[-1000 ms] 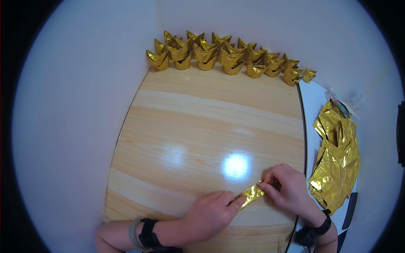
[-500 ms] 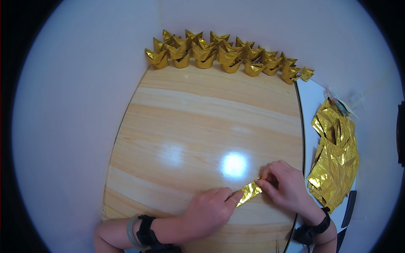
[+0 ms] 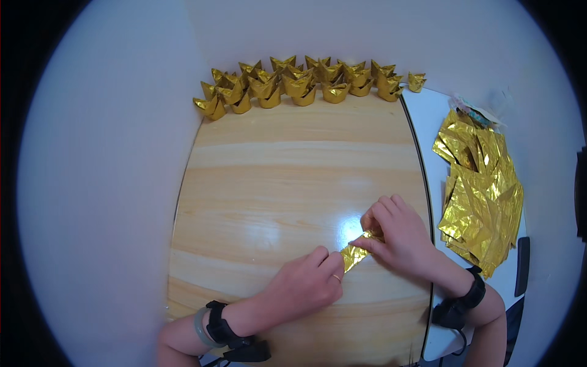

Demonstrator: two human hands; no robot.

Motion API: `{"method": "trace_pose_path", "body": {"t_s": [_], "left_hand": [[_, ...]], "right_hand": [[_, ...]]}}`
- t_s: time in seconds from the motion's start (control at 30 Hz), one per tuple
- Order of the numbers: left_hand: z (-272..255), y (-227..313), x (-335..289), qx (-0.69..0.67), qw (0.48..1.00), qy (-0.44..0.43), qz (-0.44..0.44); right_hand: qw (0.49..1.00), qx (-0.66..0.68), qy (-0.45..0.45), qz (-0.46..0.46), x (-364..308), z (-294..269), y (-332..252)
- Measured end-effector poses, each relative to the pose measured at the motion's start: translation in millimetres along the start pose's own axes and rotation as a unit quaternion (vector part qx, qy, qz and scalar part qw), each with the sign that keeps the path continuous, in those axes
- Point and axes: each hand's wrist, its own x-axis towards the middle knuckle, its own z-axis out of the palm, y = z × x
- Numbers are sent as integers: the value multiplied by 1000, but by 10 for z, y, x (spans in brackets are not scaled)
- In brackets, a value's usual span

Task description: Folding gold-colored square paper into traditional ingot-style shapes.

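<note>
A narrow folded strip of gold foil paper (image 3: 354, 255) is stretched between my two hands, just above the near right part of the wooden table. My left hand (image 3: 310, 278) pinches its lower left end, the fingers curled in. At the upper right end, my right hand (image 3: 394, 235) grips the strip between thumb and fingers. Both ends of the paper are hidden by my fingers. To the right of my right hand lies a pile of flat gold foil sheets (image 3: 480, 205).
Folded gold paper ingots (image 3: 299, 85) stand in stacked rows along the table's (image 3: 287, 183) far edge. One single ingot (image 3: 416, 82) sits at the far right on a white surface (image 3: 422, 113). A crumpled plastic wrapper (image 3: 474, 111) lies behind the sheets. Walls border the left and back.
Both hands have moved up and away from me with the strip still held between them. The whole view has also shifted and turned a little.
</note>
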Motion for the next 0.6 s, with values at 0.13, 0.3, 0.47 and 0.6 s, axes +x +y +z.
{"method": "trace_pose_path", "body": {"t_s": [0.13,0.3,0.47,0.6], "left_hand": [[29,-9,35,20,1000,20,2],[42,-24,25,2,999,30,-14],[63,-110,50,-110,988,59,-90],[-70,-87,149,-141,988,-6,-63]], "right_hand": [[999,25,21,-11,-4,16,64],[1000,12,22,-18,-15,12,68],[999,15,35,-21,-30,41,90],[999,11,29,-15,-34,41,83]]}}
